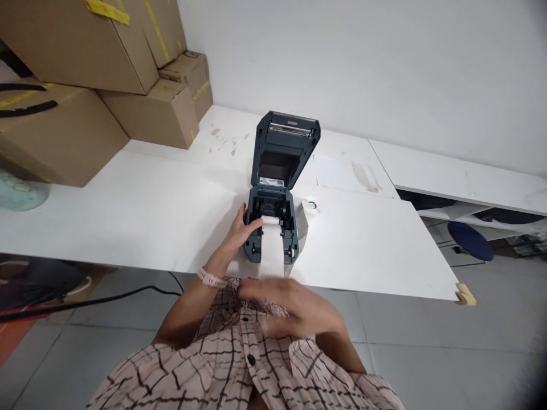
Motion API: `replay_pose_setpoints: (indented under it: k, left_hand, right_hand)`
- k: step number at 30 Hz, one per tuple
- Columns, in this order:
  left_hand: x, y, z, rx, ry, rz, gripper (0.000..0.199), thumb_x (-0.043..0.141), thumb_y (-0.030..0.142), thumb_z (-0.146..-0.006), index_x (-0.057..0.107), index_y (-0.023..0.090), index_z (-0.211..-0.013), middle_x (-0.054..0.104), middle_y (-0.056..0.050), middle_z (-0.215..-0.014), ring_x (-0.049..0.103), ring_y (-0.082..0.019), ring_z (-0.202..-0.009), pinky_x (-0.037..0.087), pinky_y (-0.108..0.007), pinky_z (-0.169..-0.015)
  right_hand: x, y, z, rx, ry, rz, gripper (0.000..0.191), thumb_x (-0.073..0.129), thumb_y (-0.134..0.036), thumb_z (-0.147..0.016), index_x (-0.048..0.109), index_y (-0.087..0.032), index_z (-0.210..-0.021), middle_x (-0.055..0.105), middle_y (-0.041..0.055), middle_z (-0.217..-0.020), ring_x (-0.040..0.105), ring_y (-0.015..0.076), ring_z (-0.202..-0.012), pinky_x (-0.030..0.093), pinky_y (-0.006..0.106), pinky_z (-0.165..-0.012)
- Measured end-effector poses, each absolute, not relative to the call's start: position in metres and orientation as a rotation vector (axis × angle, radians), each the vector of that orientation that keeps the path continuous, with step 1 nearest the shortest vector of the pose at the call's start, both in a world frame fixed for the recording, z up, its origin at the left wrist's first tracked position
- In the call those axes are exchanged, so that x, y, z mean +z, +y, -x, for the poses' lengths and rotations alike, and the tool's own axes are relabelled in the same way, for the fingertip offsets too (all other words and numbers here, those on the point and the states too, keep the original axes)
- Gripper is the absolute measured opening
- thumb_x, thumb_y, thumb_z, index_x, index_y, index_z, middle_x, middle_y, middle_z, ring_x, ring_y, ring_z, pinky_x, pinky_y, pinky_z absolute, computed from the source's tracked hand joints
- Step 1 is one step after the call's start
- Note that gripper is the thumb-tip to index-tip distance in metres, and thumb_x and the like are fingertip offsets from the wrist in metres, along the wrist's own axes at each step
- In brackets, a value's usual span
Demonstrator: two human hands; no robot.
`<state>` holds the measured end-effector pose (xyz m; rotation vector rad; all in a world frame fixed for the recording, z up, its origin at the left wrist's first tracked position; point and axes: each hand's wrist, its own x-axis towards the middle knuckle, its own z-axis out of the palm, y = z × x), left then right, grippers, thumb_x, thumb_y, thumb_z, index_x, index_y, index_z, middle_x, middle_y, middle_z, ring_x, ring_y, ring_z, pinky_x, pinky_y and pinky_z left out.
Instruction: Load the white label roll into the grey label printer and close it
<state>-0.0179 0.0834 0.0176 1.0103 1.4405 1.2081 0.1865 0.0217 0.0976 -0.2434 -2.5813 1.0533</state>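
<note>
A dark label printer point(252, 228) stands on the white table with its lid point(281, 149) raised. Inside it lies a small white paper roll point(270, 220), and a white strip point(272, 247) runs from it over the printer's front edge. My left hand point(240, 230) is at the printer's left side, its thumb reaching over the wall to the roll's left end and its other fingers partly hidden outside. My right hand point(299, 307), blurred by motion, is in front of the table edge near the strip's lower end, thumb apart from the fingers, with nothing visible in it.
Cardboard boxes point(149, 114) are stacked at the back left, near a pale green container point(21, 192). A white roll point(310, 206) lies right of the printer on the table point(363, 245). A blue stool point(470, 240) stands at the far right.
</note>
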Motion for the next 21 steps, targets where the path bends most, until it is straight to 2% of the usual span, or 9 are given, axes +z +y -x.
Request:
replay_pose_setpoints:
  k: [2, 4, 5, 7, 9, 10, 13, 16, 21]
  left_hand:
    - [0.019, 0.057, 0.012, 1.149, 1.353, -0.976, 0.093, 0.072, 0.05, -0.086, 0.027, 0.026, -0.163, 0.047, -0.015, -0.161, 0.051, -0.034, -0.143, 0.049, -0.045, -0.111]
    - [0.016, 0.028, 0.006, 1.129, 1.354, -0.984, 0.1, 0.072, 0.052, -0.086, 0.017, 0.028, -0.166, 0.041, -0.013, -0.165, 0.046, -0.033, -0.147, 0.046, -0.044, -0.115]
    - [0.013, 0.016, 0.004, 1.113, 1.336, -1.002, 0.101, 0.07, 0.054, -0.087, 0.013, 0.03, -0.167, 0.037, -0.013, -0.167, 0.043, -0.033, -0.149, 0.046, -0.042, -0.115]
    - [0.009, -0.002, 0.0, 1.098, 1.338, -1.042, 0.103, 0.07, 0.058, -0.086, 0.011, 0.032, -0.167, 0.03, -0.011, -0.171, 0.038, -0.034, -0.153, 0.046, -0.041, -0.115]
    - [0.006, -0.009, 0.0, 1.087, 1.339, -1.061, 0.104, 0.07, 0.06, -0.086, 0.011, 0.032, -0.167, 0.028, -0.011, -0.172, 0.037, -0.034, -0.154, 0.046, -0.041, -0.116]
    - [0.005, -0.009, 0.0, 1.082, 1.339, -1.061, 0.105, 0.071, 0.06, -0.085, 0.01, 0.032, -0.167, 0.029, -0.011, -0.171, 0.038, -0.034, -0.153, 0.046, -0.041, -0.116]
    - [0.004, -0.006, 0.003, 1.077, 1.32, -1.064, 0.106, 0.07, 0.059, -0.086, 0.008, 0.031, -0.167, 0.034, -0.012, -0.169, 0.043, -0.032, -0.15, 0.048, -0.041, -0.115]
    - [0.001, -0.008, 0.011, 1.082, 1.333, -1.076, 0.103, 0.07, 0.06, -0.086, 0.013, 0.031, -0.167, 0.031, -0.01, -0.171, 0.039, -0.033, -0.153, 0.046, -0.041, -0.117]
    - [0.01, -0.015, 0.029, 1.163, 1.409, -0.997, 0.08, 0.049, 0.065, -0.096, 0.025, 0.032, -0.165, 0.026, -0.007, -0.173, 0.032, -0.032, -0.157, 0.039, -0.044, -0.123]
  right_hand:
    - [0.118, 0.03, -0.203, 1.296, -2.468, -0.253, 0.043, 0.057, -0.049, -0.102, 0.06, -0.037, -0.143, 0.079, -0.0037, -0.119, 0.077, 0.0142, -0.108, 0.064, 0.028, -0.093]
    - [0.135, 0.053, -0.219, 1.248, -2.303, -0.045, 0.041, 0.053, -0.051, -0.103, 0.059, -0.043, -0.143, 0.08, -0.0054, -0.116, 0.077, 0.0154, -0.108, 0.064, 0.033, -0.096]
    - [0.142, 0.072, -0.224, 1.132, -2.224, 0.297, 0.042, 0.052, -0.053, -0.104, 0.057, -0.044, -0.144, 0.076, -0.0032, -0.126, 0.073, 0.019, -0.119, 0.061, 0.041, -0.102]
    - [0.151, 0.125, -0.225, 0.806, -1.893, 0.789, 0.051, 0.039, -0.063, -0.104, 0.056, -0.039, -0.146, 0.064, 0.0027, -0.146, 0.055, 0.0262, -0.143, 0.045, 0.054, -0.12]
    - [0.153, 0.19, -0.215, 0.734, -1.786, 0.895, 0.068, 0.03, -0.077, -0.099, 0.043, -0.04, -0.155, 0.049, 0.0019, -0.16, 0.033, 0.0292, -0.157, 0.033, 0.059, -0.125]
    - [0.152, 0.222, -0.207, 0.767, -1.772, 0.886, 0.075, 0.027, -0.083, -0.095, 0.038, -0.042, -0.157, 0.046, 0.0012, -0.162, 0.029, 0.0298, -0.159, 0.032, 0.06, -0.124]
    - [0.145, 0.287, -0.179, 0.915, -1.812, 0.835, 0.089, 0.01, -0.088, -0.091, 0.029, -0.036, -0.161, 0.041, 0.0028, -0.165, 0.029, 0.0315, -0.158, 0.032, 0.064, -0.121]
    - [0.136, 0.276, -0.169, 0.922, -1.823, 0.792, 0.091, 0.002, -0.086, -0.092, 0.025, -0.034, -0.163, 0.039, 0.0022, -0.165, 0.031, 0.0309, -0.157, 0.03, 0.063, -0.122]
    - [0.107, 0.151, -0.194, 0.907, -1.791, 0.86, 0.077, 0.016, -0.084, -0.095, 0.037, -0.044, -0.158, 0.045, -0.003, -0.163, 0.034, 0.0314, -0.156, 0.03, 0.057, -0.128]
